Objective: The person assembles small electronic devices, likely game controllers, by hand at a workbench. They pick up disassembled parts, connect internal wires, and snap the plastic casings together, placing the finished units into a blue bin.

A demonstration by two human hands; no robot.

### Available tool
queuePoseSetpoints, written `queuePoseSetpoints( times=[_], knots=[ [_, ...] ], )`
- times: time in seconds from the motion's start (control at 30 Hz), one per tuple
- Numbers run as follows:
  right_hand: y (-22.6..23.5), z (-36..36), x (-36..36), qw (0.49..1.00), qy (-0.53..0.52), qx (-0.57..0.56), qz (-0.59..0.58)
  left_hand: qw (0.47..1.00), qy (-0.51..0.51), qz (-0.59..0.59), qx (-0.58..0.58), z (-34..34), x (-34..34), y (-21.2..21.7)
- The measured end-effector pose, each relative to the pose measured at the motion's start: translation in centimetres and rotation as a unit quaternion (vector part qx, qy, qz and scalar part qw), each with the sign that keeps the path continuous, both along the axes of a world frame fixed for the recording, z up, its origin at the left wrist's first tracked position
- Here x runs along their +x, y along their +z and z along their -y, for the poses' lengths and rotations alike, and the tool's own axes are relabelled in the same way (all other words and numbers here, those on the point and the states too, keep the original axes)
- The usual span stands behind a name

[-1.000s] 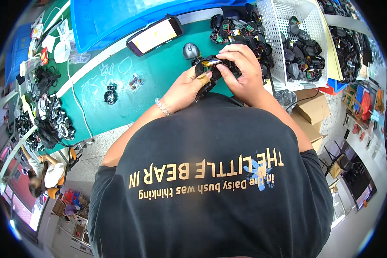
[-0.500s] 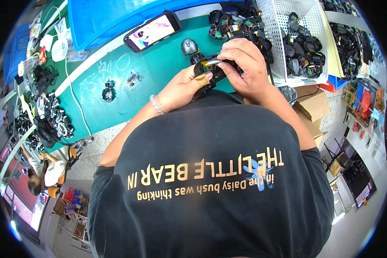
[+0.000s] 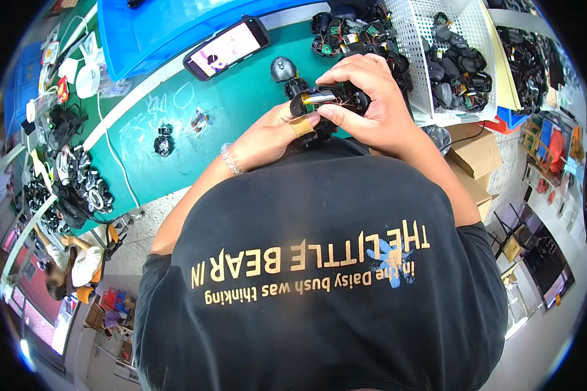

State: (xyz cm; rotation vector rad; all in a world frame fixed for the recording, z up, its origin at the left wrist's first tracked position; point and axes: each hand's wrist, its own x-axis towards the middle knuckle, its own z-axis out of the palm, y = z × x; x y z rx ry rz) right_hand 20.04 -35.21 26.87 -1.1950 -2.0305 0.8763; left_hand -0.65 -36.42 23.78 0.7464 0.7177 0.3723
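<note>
Both hands hold one small black electronic part [image 3: 332, 99] with exposed wires and a gold-coloured strip, just above the green table mat [image 3: 241, 111]. My left hand [image 3: 277, 133], with a tan band on the thumb and a bead bracelet on the wrist, grips it from below left. My right hand [image 3: 372, 107] wraps over it from the right, fingers curled on top. A round dark grey piece [image 3: 283, 68] lies on the mat just beyond the hands.
A phone [image 3: 227, 48] with a lit screen leans against a blue bin [image 3: 169, 26]. A white mesh basket [image 3: 450, 58] of black parts stands at right, a heap of similar parts [image 3: 352, 32] beside it. Small black parts [image 3: 164, 140] lie on the mat; cardboard boxes [image 3: 473, 156] sit lower right.
The hands stay together on the black part, with only slight shifts of the fingers. The picture on the phone screen has changed.
</note>
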Motion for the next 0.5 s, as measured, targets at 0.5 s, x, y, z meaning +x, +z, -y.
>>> queuePoseSetpoints(
  times=[0.5],
  knots=[
    [8.0,-1.2,0.0,0.997,-0.003,0.063,0.050,0.982,-0.020,0.190,-0.007,-2.6,-0.5,3.8]
  ],
)
